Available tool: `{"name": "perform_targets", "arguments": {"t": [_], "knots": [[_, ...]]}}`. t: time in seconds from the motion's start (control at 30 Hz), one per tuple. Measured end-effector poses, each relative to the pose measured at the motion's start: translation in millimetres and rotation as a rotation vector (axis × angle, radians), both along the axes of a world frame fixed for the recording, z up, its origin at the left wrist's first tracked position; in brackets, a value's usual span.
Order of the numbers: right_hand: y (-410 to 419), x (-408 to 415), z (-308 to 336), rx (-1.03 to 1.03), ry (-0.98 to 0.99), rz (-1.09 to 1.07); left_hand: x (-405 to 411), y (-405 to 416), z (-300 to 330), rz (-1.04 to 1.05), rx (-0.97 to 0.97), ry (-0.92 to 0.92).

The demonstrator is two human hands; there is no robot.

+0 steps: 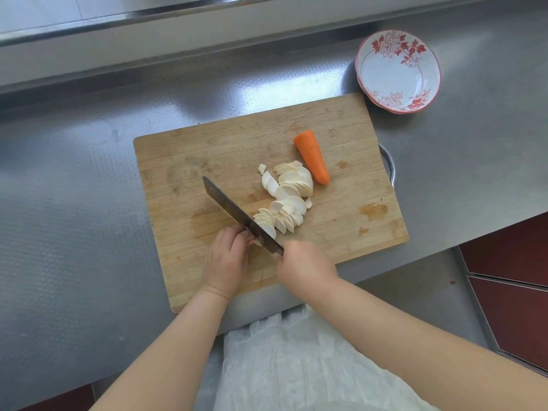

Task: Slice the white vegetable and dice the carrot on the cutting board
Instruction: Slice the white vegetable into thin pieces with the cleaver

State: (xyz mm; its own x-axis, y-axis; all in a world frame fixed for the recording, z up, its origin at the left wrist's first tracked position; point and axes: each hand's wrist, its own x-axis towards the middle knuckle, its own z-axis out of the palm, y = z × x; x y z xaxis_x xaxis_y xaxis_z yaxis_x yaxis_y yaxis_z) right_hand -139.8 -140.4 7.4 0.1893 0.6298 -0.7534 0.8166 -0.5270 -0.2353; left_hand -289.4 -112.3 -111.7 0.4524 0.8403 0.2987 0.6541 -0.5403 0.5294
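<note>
Many thin white vegetable slices (286,200) lie mid cutting board (184,161), the whole carrot (312,157) beside them; left hand (226,258) pinches the slippery last stub; right hand (304,266) grips the cleaver (237,215); the carrot looks stiff, prone to roll.

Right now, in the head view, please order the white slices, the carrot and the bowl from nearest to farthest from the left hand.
Measured from the left hand:
1. White slices, just beyond the fingertips, across the knife.
2. Carrot, farther up the board, on the right.
3. Bowl, off the board, on the counter at the far right.
</note>
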Motion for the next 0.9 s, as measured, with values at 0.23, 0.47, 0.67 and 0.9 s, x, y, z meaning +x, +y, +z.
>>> {"name": "perform_targets", "arguments": {"t": [0.23, 0.47, 0.67, 0.9], "knots": [[-7, 11, -1, 0.074, 0.126, -0.201, -1, -1, -3, 0.015, 0.006, -0.048], [-14, 18, 5, 0.12, 0.02, 0.064, 0, 0, -5, 0.023, 0.042, -0.072], [-11, 20, 11, 0.05, 0.053, 0.038, 0, 0, -3, 0.021, 0.038, -0.072], [-5, 21, 13, 0.002, 0.006, 0.097, -1, 0, -4, 0.017, 0.03, -0.083]]}}
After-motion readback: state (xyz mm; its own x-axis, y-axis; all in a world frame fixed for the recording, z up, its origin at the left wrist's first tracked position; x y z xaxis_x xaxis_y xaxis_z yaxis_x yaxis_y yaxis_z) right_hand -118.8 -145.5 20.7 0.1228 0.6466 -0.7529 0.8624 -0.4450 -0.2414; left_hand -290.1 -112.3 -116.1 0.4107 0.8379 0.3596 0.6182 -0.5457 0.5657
